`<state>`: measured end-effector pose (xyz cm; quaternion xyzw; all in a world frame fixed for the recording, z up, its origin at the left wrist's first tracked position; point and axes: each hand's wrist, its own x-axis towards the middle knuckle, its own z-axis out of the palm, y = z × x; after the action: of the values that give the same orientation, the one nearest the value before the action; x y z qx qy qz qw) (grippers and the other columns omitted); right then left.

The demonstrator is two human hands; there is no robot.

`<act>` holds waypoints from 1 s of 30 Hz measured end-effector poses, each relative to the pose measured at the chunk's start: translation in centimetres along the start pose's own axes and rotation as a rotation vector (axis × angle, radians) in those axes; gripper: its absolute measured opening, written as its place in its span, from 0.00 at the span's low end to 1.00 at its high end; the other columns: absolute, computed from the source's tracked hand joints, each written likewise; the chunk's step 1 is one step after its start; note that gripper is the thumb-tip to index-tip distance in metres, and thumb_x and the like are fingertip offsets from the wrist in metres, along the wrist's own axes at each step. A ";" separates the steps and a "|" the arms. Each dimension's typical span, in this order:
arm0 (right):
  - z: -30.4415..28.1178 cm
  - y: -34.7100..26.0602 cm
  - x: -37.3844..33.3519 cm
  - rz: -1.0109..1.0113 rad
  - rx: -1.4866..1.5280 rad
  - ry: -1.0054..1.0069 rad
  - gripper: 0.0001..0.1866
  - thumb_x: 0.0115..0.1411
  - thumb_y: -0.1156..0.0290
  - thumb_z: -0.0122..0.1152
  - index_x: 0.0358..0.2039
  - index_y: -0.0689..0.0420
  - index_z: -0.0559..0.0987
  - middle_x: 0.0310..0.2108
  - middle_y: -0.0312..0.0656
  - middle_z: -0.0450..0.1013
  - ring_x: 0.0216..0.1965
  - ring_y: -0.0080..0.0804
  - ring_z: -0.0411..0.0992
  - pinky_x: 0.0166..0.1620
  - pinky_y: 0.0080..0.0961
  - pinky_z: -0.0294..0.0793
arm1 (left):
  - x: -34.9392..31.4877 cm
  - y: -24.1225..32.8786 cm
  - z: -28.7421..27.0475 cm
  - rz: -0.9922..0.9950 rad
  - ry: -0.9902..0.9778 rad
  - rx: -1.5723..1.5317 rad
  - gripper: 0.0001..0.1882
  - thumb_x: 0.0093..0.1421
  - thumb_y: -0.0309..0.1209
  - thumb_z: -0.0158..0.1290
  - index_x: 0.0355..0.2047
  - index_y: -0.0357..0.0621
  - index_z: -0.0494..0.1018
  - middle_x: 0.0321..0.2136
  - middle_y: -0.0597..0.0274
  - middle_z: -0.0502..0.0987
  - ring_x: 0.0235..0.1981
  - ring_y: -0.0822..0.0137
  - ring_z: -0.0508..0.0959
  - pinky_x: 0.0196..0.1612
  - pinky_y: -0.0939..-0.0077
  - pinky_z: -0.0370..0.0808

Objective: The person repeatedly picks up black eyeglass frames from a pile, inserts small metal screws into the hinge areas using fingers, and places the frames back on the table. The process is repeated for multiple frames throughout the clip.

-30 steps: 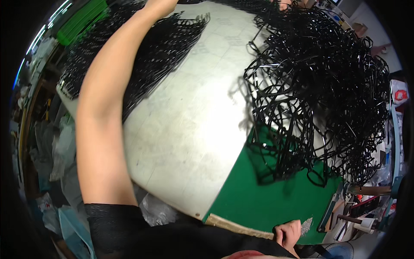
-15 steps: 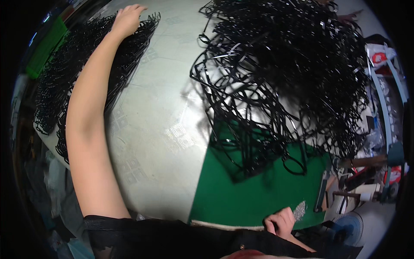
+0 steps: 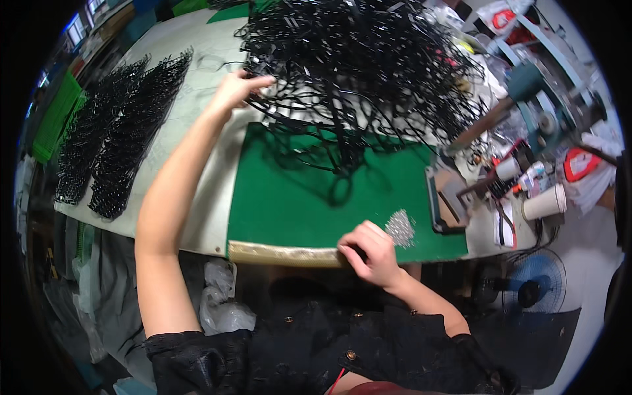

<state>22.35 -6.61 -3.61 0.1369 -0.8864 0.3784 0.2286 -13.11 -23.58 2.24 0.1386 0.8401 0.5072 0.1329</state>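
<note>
A large tangle of glossy black looped strips (image 3: 368,59) lies heaped at the far middle, spilling over a green mat (image 3: 296,204). At its left edge is my left hand (image 3: 237,92), slightly blurred, one finger stretched toward the strips and apart from the others. My right hand (image 3: 372,251) rests at the mat's front edge with its fingers curled. Whatever it may hold is hidden. Just beyond it sits a small heap of tiny silver pieces (image 3: 400,228). Neat rows of black strips (image 3: 128,135) lie on the table's left side.
A gold-coloured strip (image 3: 283,253) runs along the mat's front edge. To the right stand a small framed block (image 3: 447,199), a green metal bench machine (image 3: 526,82), a white cup (image 3: 545,202) and a blue fan (image 3: 536,286). A green crate (image 3: 59,122) is at far left.
My left hand has moved from the neat rows rightward to the edge of the tangle. My right hand stays by the silver pieces. The whole view has shifted, showing more of my front.
</note>
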 end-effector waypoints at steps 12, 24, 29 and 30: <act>-6.3 -1.1 -7.3 -0.045 0.162 0.186 0.06 0.50 0.74 0.64 0.26 0.57 0.75 0.23 0.39 0.70 0.27 0.38 0.69 0.31 0.30 0.68 | 12.0 -0.1 -12.7 0.225 0.144 0.068 0.17 0.57 0.44 0.57 0.39 0.48 0.71 0.20 0.73 0.70 0.13 0.83 0.63 0.14 0.89 0.55; -13.3 6.1 -10.8 -0.040 -0.484 -0.116 0.25 0.48 0.53 0.64 0.46 0.48 0.76 0.35 0.36 0.65 0.40 0.33 0.64 0.41 0.30 0.63 | -11.8 9.8 -1.2 0.580 -0.119 -0.312 0.22 0.67 0.38 0.44 0.57 0.38 0.65 0.20 0.71 0.69 0.23 0.81 0.70 0.30 0.93 0.65; -13.1 6.2 -10.1 -0.078 -0.450 -0.140 0.25 0.49 0.50 0.62 0.45 0.50 0.78 0.35 0.39 0.68 0.38 0.38 0.67 0.41 0.35 0.64 | -24.8 7.8 8.8 0.236 -0.045 -0.254 0.17 0.68 0.35 0.44 0.51 0.37 0.66 0.16 0.69 0.65 0.12 0.80 0.64 0.16 0.86 0.62; -13.0 6.3 -10.1 -0.079 -0.426 -0.123 0.25 0.48 0.51 0.62 0.44 0.50 0.78 0.35 0.39 0.69 0.37 0.38 0.67 0.41 0.35 0.64 | -25.7 7.7 10.2 0.211 -0.036 -0.300 0.15 0.68 0.34 0.43 0.50 0.37 0.67 0.17 0.69 0.67 0.13 0.79 0.65 0.18 0.86 0.63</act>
<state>32.32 7.92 -4.63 0.1429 -0.9525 0.1643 0.2127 15.17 -21.29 6.61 0.2135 0.7335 0.6353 0.1133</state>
